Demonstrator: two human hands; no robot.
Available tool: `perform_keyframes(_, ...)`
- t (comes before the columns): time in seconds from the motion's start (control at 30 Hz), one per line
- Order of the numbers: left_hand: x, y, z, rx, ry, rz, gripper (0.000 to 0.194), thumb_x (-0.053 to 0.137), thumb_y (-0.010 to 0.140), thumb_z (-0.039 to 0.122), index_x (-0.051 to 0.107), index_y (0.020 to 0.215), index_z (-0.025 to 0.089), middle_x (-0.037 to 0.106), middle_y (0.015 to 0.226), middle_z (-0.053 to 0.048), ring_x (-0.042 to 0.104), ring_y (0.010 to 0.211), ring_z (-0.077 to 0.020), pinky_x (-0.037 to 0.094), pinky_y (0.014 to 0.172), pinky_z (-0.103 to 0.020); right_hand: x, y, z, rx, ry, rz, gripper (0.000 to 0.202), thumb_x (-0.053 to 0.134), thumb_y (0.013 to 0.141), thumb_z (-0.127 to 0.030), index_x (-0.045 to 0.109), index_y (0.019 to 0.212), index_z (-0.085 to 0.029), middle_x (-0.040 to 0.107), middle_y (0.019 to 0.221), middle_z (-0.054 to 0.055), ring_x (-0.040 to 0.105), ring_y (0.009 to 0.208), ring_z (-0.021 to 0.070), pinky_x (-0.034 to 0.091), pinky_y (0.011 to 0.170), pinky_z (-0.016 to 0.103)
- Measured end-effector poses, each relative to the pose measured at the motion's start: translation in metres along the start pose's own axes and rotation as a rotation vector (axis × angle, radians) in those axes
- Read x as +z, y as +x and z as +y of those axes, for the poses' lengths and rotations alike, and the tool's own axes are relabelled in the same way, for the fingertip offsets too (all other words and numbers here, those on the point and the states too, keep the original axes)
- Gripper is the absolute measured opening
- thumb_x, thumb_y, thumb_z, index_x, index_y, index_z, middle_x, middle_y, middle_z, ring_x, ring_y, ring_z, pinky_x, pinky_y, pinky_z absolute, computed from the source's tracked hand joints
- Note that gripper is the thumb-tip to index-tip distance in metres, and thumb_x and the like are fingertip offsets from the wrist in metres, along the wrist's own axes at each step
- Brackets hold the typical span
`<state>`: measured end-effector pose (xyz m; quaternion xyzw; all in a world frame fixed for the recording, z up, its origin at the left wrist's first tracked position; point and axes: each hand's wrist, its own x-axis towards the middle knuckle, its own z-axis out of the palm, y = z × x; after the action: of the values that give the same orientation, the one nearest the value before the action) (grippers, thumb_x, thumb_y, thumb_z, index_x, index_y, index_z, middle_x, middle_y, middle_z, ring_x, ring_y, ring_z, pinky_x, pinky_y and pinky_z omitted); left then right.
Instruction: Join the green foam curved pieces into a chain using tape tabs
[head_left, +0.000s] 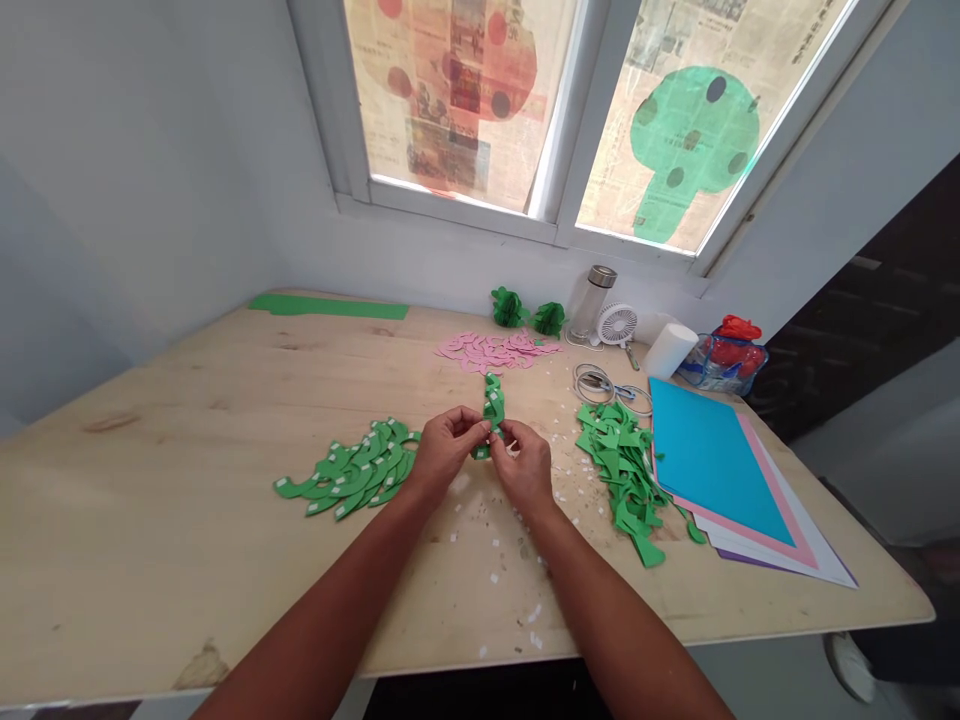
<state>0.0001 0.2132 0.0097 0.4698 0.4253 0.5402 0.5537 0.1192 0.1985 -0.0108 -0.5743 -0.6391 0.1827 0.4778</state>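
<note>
Both hands meet over the middle of the table around a curled green paper piece [493, 405] with small white squares on it. My left hand [448, 447] pinches its left side between thumb and fingers. From the right, my right hand [523, 462] pinches the same piece, the fingertips of both hands close together. Part of the piece is hidden behind the fingers. Left of my left hand spreads a pile of curved green paper pieces [364, 470], many bearing white squares. Beyond my right hand lies a heap of green paper scraps [622, 470].
Pink paper cutouts [491, 350] lie farther back, near green paper ornaments [508, 308]. A glass bottle [589, 305], a white fan [617, 325], a white roll [670, 349] and a coiled cable [592, 383] stand or lie back right. Coloured sheets [720, 465] are stacked at right. White bits litter the front.
</note>
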Motion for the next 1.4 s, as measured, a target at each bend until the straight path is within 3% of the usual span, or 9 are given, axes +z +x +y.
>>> perform_keyframes(0.33,0.0011,0.0013,-0.0037,-0.014,-0.03,-0.012,0.025,0.075,0.055,0.036,0.06,0.058,0.015,0.057,0.053,0.002,0.05,0.05,-0.01,0.038,0.05,-0.022,-0.0011,-0.002,-0.0012,-0.108,-0.153,0.011,0.019,0.053,0.078,-0.025,0.067,0.09,-0.019,0.068,0.079,0.007,0.058,0.073,0.0201,0.042,0.069,0.03)
perform_keyframes(0.93,0.0018,0.0014,-0.0077,-0.033,0.011,-0.037,0.029,0.076,0.053,0.04,0.062,0.06,0.015,0.059,0.054,0.001,0.049,0.048,-0.0101,0.038,0.048,-0.022,-0.0041,-0.0028,-0.0059,-0.104,-0.303,-0.018,0.016,0.051,0.079,-0.022,0.064,0.069,-0.022,0.064,0.065,0.003,0.054,0.066,0.0178,0.034,0.062,0.027)
perform_keyframes(1.03,0.0007,0.0023,-0.0085,-0.022,0.009,-0.033,0.029,0.077,0.053,0.039,0.063,0.061,0.015,0.06,0.054,0.0,0.05,0.049,-0.0103,0.039,0.049,-0.023,-0.0046,-0.0027,-0.0063,-0.09,-0.246,-0.029,0.015,0.052,0.078,-0.022,0.067,0.076,-0.021,0.066,0.07,0.004,0.055,0.069,0.0183,0.037,0.065,0.027)
perform_keyframes(1.17,-0.0027,0.0043,-0.008,-0.018,-0.047,-0.007,0.03,0.079,0.051,0.037,0.063,0.063,0.014,0.062,0.058,-0.001,0.054,0.055,-0.012,0.043,0.055,-0.024,-0.0047,-0.0021,-0.0073,-0.028,0.001,-0.028,0.022,0.052,0.079,-0.024,0.068,0.093,-0.02,0.069,0.083,0.005,0.057,0.07,0.0173,0.042,0.069,0.028)
perform_keyframes(1.27,-0.005,0.005,-0.0059,-0.026,-0.06,0.031,0.032,0.08,0.048,0.037,0.063,0.063,0.014,0.061,0.058,-0.001,0.055,0.056,-0.0128,0.044,0.056,-0.025,-0.0042,-0.0011,-0.0072,0.04,0.189,-0.032,0.022,0.051,0.079,-0.027,0.068,0.09,-0.019,0.07,0.082,0.004,0.058,0.068,0.0161,0.045,0.066,0.027)
perform_keyframes(1.4,-0.0058,0.0047,-0.0036,-0.069,-0.07,-0.001,0.032,0.08,0.049,0.037,0.063,0.063,0.014,0.06,0.057,0.0,0.054,0.054,-0.0118,0.042,0.054,-0.024,-0.0017,0.0019,-0.0036,0.168,0.383,-0.048,0.017,0.057,0.073,-0.03,0.067,0.08,-0.018,0.069,0.072,0.002,0.058,0.062,0.0151,0.046,0.061,0.026)
